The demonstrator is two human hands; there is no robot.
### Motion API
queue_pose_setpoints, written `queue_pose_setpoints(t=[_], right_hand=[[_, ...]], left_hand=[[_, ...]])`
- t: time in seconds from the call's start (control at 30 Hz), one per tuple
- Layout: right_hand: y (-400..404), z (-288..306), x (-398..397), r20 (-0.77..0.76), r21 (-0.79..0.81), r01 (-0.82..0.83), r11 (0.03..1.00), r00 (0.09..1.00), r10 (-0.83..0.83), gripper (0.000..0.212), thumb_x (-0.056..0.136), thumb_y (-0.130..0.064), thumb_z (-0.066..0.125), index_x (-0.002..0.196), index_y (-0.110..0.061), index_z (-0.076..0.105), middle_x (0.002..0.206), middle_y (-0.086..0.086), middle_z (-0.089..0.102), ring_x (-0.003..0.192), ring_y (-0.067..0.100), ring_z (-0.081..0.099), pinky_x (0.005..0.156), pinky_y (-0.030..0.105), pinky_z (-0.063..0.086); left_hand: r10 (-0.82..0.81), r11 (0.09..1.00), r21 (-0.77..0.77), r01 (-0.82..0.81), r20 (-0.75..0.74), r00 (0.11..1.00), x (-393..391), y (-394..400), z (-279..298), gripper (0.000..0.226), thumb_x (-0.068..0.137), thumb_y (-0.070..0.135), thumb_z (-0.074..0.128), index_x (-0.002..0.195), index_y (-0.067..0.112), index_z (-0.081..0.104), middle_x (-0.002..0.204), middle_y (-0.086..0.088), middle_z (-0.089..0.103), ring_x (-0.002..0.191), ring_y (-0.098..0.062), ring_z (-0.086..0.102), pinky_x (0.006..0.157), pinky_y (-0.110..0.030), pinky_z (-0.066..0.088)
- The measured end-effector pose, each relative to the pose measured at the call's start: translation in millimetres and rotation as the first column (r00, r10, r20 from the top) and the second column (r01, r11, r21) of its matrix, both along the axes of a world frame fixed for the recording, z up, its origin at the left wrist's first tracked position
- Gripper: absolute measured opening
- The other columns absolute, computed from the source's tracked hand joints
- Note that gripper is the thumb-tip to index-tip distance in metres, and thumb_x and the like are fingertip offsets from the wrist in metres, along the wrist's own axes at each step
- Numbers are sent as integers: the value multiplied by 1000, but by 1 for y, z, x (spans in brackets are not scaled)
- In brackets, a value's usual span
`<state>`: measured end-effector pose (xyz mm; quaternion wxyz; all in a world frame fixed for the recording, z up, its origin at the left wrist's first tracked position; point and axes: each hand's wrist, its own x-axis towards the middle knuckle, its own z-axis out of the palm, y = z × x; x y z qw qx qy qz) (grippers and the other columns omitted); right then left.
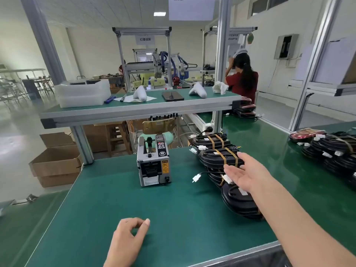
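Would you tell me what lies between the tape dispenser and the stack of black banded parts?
In the head view, a white connector on a lead from the stack, over bare green mat.

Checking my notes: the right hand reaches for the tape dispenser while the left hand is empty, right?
No. The head view shows the right hand reaching for the black bundles, not the dispenser; the left hand is empty.

Bare bench [183, 205] runs open between the hands. Ahead of the left hand [129, 234] a tape dispenser [154, 162] stands in the path. The right hand [248, 174] hangs over stacked black bundles [217, 158]; another pile [335, 153] lies well to its right, with bare bench between.
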<state>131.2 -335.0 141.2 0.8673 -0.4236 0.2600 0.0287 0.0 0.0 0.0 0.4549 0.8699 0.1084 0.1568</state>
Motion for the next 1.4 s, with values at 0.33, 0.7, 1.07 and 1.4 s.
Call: queue_pose_setpoints(t=[0.33,0.7,1.07,1.4], right_hand=[[6,-21,61,-203,-44,18,999,979,-27,42,95,-10,75,135,-9,61,159,21,36,119,49,60,37,39,55],[17,-28,81,-223,-207,6,978,973,-53,31,100,-19,67,125,-3,57,122,22,63,69,30,70,31,24,47],[25,-30,50,12,-587,153,795,983,-181,39,79,-39,77,79,-2,65,56,8,62,50,22,52,51,31,42],[80,8,13,-54,-985,100,-138,586,808,46,81,-70,49,108,-36,64,100,-16,69,92,6,64,83,33,53]], left_hand=[[54,998,-19,-54,2,999,-6,-10,-22,34,84,5,87,58,25,78,65,20,75,67,1,72,69,-8,52],[57,998,-43,-50,187,981,-12,-19,-11,26,64,29,78,46,23,61,43,14,52,41,-5,54,47,-10,43],[47,999,-25,-42,237,970,-10,-12,-26,27,69,27,79,47,26,63,46,13,57,42,-8,57,49,-20,48],[166,847,-523,-96,88,982,8,20,-44,35,107,3,57,80,8,79,82,-13,81,90,-35,76,81,-38,61]])
